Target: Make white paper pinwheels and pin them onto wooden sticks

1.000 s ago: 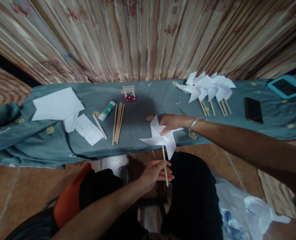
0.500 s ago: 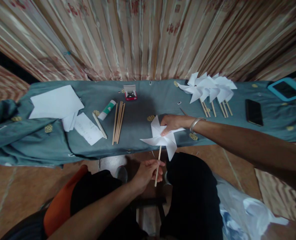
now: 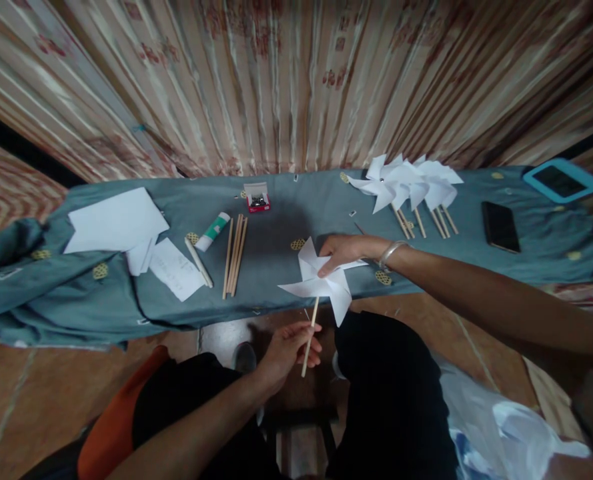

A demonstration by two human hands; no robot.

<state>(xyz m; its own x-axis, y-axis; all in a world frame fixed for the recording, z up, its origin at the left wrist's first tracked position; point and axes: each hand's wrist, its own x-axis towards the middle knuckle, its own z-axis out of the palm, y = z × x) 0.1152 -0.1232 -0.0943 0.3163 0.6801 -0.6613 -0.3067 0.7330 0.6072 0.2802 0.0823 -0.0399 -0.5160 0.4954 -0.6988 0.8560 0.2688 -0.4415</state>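
A white paper pinwheel (image 3: 340, 288) on a wooden stick (image 3: 308, 347) is between my hands at the table's front edge. My left hand (image 3: 291, 350) pinches the stick below the paper blades, out over my lap. At the pinwheel's middle, my right hand (image 3: 343, 252) grips the paper, thumb pressed near the centre; its other fingers are partly hidden behind the blades. Several loose wooden sticks (image 3: 235, 257) lie on the cloth to the left. Beyond them stands an opened small red box (image 3: 257, 200) with shiny metal bits in it.
Several pinwheels (image 3: 409, 183) lie overlapping at the back right, near a black phone (image 3: 499, 227) and a blue-framed tablet (image 3: 561, 180). Leftward are a glue stick (image 3: 213, 231), a white pen (image 3: 199, 263) and paper sheets (image 3: 116, 220). A plastic bag (image 3: 506, 427) sits at lower right.
The view has shifted slightly. Both hands keep their hold on the pinwheel, and the stick's lower end leans a little more to the left.
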